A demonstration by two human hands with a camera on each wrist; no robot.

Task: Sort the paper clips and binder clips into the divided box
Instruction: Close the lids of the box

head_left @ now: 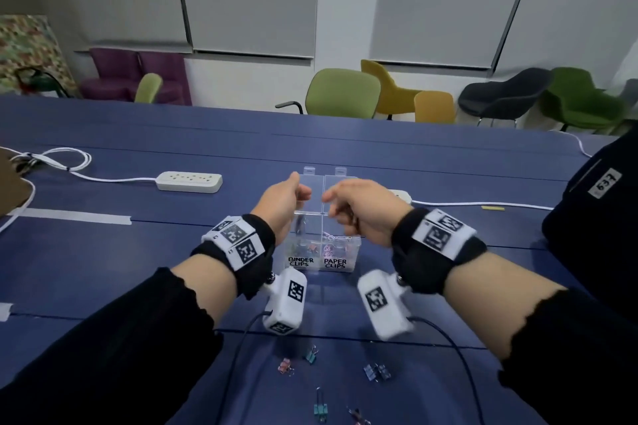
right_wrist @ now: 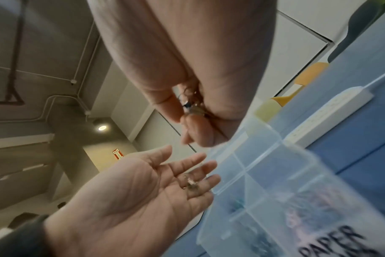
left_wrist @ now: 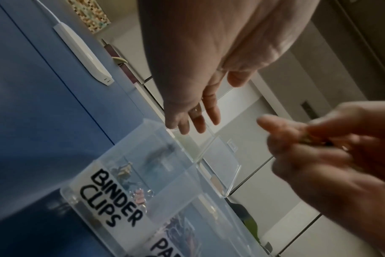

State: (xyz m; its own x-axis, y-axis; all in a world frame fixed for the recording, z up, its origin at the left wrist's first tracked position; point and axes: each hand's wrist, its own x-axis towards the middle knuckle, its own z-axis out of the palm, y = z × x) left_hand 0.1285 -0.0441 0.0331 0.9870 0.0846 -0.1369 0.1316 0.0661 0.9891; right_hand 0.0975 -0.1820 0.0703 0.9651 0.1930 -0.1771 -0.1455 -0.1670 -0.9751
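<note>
A clear divided box stands on the blue table, labelled BINDER CLIPS on the left and PAPER CLIPS on the right, with its lid open behind. Both compartments hold clips. My left hand hovers over the binder side with its palm open; a small blurred clip lies at its fingers. My right hand hangs over the paper side and pinches a small dark clip. Several loose binder clips lie near me, such as a pink one and a blue one.
A white power strip with a coiled cable lies at the far left, and another sits behind my right hand. A strip of tape is stuck at the left. A black bag stands at the right. Chairs line the far side.
</note>
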